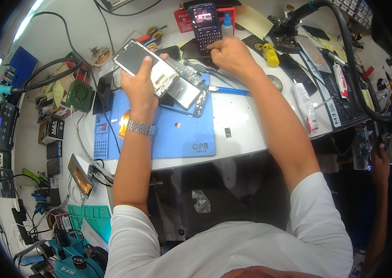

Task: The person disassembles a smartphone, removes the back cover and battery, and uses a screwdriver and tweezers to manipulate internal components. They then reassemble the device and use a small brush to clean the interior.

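My left hand (138, 85), wearing a metal wristwatch, is closed around a phone display panel (163, 82) with a dark upper part and a pale lower part. Just beyond its lower end, an opened phone (187, 96) with bare circuit board and battery lies tilted on the blue repair mat (177, 139). At the back of the bench a smartphone (206, 30) leans upright, an on-screen keyboard lit. My right hand (234, 56) holds nothing; its index finger points at that keyboard, seemingly touching it, while the other fingers are curled.
A blue-handled tool (229, 90) lies beside the opened phone. Behind stand a small dropper bottle (227, 27) and a yellow bottle (270, 54). Tubes (305, 104) and a black cable arm (351, 69) are at right. A green fan box (79, 95) sits left; another person's hand (380, 160) shows far right.
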Action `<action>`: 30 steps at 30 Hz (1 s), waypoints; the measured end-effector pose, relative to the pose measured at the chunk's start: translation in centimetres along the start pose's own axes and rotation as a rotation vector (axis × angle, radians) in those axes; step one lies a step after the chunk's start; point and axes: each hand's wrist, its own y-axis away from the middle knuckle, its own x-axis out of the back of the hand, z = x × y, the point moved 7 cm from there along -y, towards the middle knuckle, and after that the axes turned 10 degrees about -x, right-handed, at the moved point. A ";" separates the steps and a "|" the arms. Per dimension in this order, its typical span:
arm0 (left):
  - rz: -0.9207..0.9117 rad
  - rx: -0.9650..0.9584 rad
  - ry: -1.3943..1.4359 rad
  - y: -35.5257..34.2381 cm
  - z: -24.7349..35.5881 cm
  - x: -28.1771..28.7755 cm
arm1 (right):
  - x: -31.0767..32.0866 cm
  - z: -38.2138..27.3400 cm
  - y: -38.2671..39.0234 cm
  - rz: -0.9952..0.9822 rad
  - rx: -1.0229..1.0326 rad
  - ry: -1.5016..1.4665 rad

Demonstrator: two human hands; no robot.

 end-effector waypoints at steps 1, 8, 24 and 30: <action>0.000 0.000 0.001 0.0 0.0 0.0 | 0.0 0.3 -0.1 -0.038 -0.038 0.004; 0.012 -0.014 -0.021 -0.2 -0.2 0.2 | 0.7 0.9 -0.8 0.000 -0.075 0.045; 0.019 0.019 -0.010 0.1 0.3 -0.1 | 1.3 2.0 -1.2 0.162 -0.069 0.045; 0.008 0.011 -0.016 0.1 0.3 -0.1 | 1.4 1.9 -1.1 0.168 -0.073 -0.010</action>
